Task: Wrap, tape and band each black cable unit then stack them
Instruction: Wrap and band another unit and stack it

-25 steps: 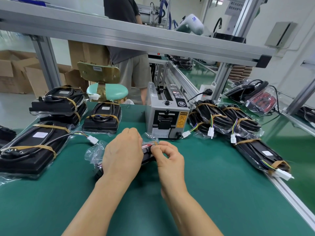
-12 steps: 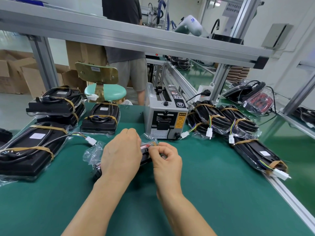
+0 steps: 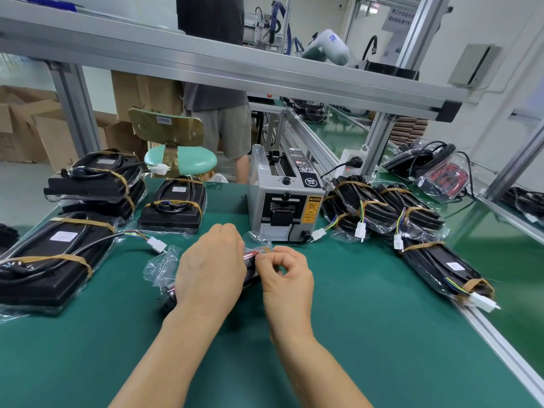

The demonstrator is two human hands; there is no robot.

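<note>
A black cable unit in a clear plastic bag point(image 3: 164, 270) lies on the green mat point(image 3: 368, 334) in front of me. My left hand point(image 3: 210, 272) presses down on top of it and hides most of it. My right hand point(image 3: 287, 278) pinches the bag's right end, where a red part shows between the fingers. Banded black units point(image 3: 172, 206) lie stacked at the left. More banded units point(image 3: 382, 207) lie at the right.
A grey tape dispenser point(image 3: 284, 198) stands just behind my hands. An aluminium frame rail point(image 3: 515, 357) runs along the mat's right edge. A green stool point(image 3: 179, 161) and a standing person point(image 3: 217, 92) are beyond the table, with cardboard boxes at the back left.
Both hands stay on the bagged unit; my right fingers have shifted slightly on the bag's end. The view has tilted a little.
</note>
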